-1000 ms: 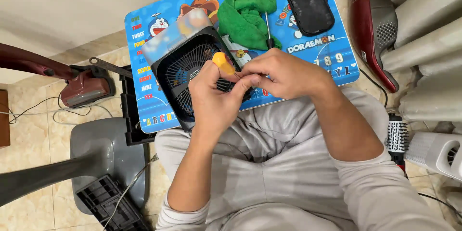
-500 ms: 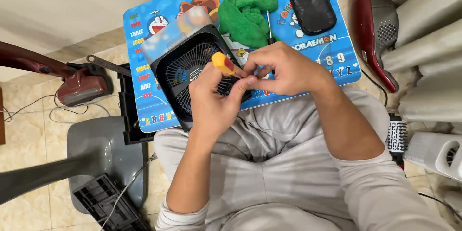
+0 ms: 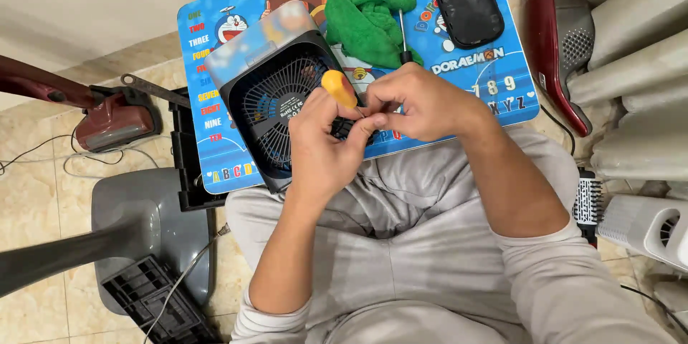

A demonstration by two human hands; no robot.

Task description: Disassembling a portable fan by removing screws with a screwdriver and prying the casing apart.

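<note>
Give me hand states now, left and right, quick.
Left hand: closed around the orange-handled screwdriver, over the black fan.
Right hand: fingers pinched at the screwdriver's tip; what they grip is hidden.

Both forearms rise from the lap and converge, the left hand (image 3: 322,147) curled with fingers bent and thumb pressed up, the right hand (image 3: 416,104) bent at the wrist with fingertips pinched against the left's, the two hands touching, sleeves pushed to the elbows.
</note>
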